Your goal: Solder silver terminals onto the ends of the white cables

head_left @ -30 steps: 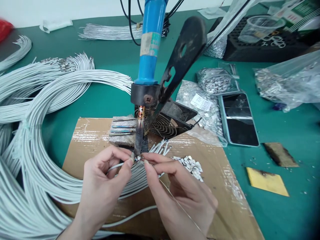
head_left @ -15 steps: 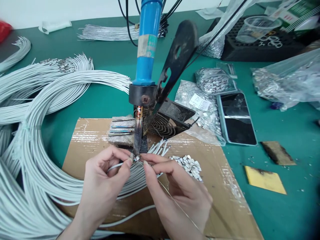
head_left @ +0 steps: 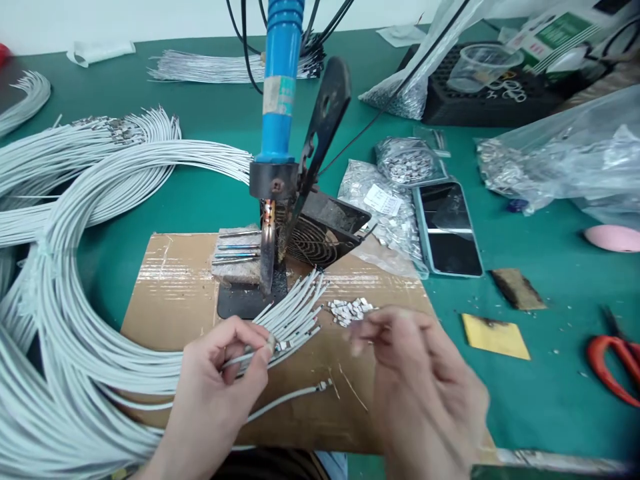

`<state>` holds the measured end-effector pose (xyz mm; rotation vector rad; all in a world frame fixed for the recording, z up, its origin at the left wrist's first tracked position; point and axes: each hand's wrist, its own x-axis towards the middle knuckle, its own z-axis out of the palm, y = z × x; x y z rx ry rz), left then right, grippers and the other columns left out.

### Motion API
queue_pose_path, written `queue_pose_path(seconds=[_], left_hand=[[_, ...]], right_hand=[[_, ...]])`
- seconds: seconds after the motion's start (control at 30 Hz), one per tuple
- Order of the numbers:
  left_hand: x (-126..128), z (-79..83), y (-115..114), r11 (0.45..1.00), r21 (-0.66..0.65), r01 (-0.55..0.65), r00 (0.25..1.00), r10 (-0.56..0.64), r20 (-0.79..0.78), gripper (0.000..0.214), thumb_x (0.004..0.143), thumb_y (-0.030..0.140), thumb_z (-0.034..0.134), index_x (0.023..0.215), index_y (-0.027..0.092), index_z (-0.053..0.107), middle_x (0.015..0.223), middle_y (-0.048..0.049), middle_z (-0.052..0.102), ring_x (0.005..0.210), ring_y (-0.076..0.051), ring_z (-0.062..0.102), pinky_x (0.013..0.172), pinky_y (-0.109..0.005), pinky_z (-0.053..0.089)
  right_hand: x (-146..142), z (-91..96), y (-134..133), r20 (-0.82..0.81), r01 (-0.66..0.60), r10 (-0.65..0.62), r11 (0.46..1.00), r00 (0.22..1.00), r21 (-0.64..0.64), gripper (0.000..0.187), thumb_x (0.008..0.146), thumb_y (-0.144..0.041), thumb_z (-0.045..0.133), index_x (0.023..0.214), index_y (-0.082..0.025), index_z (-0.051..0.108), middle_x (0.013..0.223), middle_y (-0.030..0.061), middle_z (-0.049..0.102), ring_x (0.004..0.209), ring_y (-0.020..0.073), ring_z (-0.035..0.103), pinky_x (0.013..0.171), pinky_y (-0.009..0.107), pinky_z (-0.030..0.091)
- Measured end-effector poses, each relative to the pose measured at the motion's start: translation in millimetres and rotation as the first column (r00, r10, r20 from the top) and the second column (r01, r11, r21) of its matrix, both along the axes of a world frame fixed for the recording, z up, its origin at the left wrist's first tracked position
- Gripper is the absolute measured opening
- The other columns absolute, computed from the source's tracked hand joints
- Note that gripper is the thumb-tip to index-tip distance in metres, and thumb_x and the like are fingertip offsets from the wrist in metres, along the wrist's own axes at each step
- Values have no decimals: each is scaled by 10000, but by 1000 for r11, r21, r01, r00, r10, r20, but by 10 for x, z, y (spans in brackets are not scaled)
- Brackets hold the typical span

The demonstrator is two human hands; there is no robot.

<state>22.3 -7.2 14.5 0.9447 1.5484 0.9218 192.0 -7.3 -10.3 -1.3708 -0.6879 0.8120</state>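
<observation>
My left hand (head_left: 227,373) pinches a white cable (head_left: 235,361) close to its end, where a small metal terminal (head_left: 283,346) sticks out past the fingertips. Smeared by motion, my right hand (head_left: 425,373) hovers at the right of the cardboard, its fingers bent in front of a pile of small white-and-metal pieces (head_left: 350,310); I cannot tell what is in it. A blue soldering iron (head_left: 280,87) stands in its holder, tip down, above and apart from the cable end. Another cable with a terminal (head_left: 323,385) lies below, beside a thin wire (head_left: 354,388).
Large bundles of white cable (head_left: 65,260) fill the left. Cardboard (head_left: 165,287) covers the green table's middle. Bags of metal pieces (head_left: 383,200), a phone (head_left: 449,230), a yellow sponge (head_left: 495,337) and red-handled scissors (head_left: 613,363) lie at the right.
My left hand has brought the cable end down, away from the iron's tip. My right hand has moved off to the right, away from the cable end. The view has shifted slightly.
</observation>
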Motion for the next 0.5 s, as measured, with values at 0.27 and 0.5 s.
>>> queue_pose_path(seconds=[0.27,0.5], left_hand=[[-158,-239,-534,925,-5,381,923,-381,-60,163,893,230,678,739,224,730,807,-19,760,738,-158,693,689,-229,514],[-498,-537,-766,801,427,419,800,-104,-591,287,971,99,660,1176,286,735,1079,-20,701,889,-152,719,813,-232,533]], right_hand=[[798,-309,-281,75,193,-184,969,980,-152,730,882,-829,510,808,-159,791,769,106,802,694,235,761,601,345,610],[561,-384,-349,177,47,-15,983,984,-180,778,954,-806,421,842,-135,798,844,156,828,796,281,793,724,425,638]])
